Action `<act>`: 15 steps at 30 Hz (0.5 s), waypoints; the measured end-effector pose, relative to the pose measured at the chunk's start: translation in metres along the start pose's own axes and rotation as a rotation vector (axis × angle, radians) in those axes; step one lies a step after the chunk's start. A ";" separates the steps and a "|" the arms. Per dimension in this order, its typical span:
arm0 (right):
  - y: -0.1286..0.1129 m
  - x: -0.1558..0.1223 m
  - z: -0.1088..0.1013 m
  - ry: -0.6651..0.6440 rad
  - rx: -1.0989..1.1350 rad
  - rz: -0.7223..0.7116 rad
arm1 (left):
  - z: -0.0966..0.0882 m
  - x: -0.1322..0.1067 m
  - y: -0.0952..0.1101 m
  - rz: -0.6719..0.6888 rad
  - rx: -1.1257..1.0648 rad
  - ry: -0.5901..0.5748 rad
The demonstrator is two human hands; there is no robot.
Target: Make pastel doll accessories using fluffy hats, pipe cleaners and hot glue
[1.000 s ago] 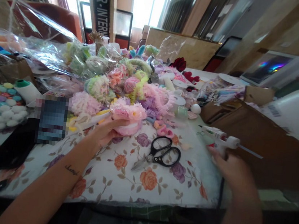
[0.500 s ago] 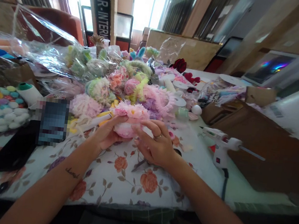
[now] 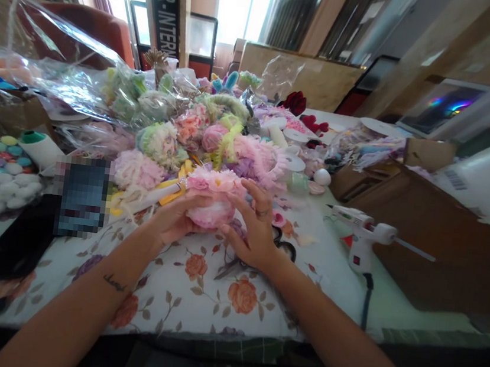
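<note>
Between my hands is a round pink ball-like piece (image 3: 211, 214), pale and smooth below, with fluffy pink trim and small flowers around its top. My left hand (image 3: 177, 218) is closed on its left side, thumb across the front. From the right, my right hand (image 3: 260, 227) curves around the piece, fingertips at the trim and thumb low on its side; a ring shows on one finger. Partly hidden under my right hand, a pair of scissors (image 3: 287, 249) lies on the flowered tablecloth (image 3: 193, 314), blades pointing left.
A white glue gun (image 3: 361, 236) stands at right, before a brown cardboard box (image 3: 450, 256). Fluffy yarn balls (image 3: 160, 146) and trims heap up behind my hands. At left are a phone (image 3: 83, 196), a black tablet-like slab (image 3: 16, 245) and bagged pompoms (image 3: 1, 186).
My right hand's fingers have spread from in front of the pink piece to around its right side, so more of it and the scissors' handles show. The view has shifted slightly.
</note>
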State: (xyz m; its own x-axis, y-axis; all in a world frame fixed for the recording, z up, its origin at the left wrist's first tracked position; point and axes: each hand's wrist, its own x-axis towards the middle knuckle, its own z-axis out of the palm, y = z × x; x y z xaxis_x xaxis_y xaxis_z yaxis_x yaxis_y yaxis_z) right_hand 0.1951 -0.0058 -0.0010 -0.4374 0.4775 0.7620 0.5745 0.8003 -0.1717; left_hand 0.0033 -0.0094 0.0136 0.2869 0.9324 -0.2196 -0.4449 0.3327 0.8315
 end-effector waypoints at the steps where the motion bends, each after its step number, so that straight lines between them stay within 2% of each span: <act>1: -0.001 -0.001 0.000 0.004 -0.011 -0.017 | 0.000 0.000 0.000 -0.001 -0.001 0.008; 6: -0.003 -0.001 0.004 -0.091 -0.076 -0.031 | -0.001 0.002 -0.002 -0.031 0.016 0.017; 12: -0.003 -0.001 0.002 0.031 -0.029 -0.039 | 0.000 0.001 -0.001 -0.034 0.009 0.000; 15: -0.003 -0.001 0.002 -0.027 -0.039 -0.029 | 0.001 0.001 0.001 -0.034 -0.019 0.043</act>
State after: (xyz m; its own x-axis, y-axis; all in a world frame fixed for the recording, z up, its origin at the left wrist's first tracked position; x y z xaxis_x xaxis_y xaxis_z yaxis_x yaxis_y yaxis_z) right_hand 0.1924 -0.0079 -0.0025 -0.4728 0.4640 0.7491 0.5872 0.7998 -0.1248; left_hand 0.0045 -0.0084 0.0146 0.2655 0.9255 -0.2700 -0.4515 0.3668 0.8134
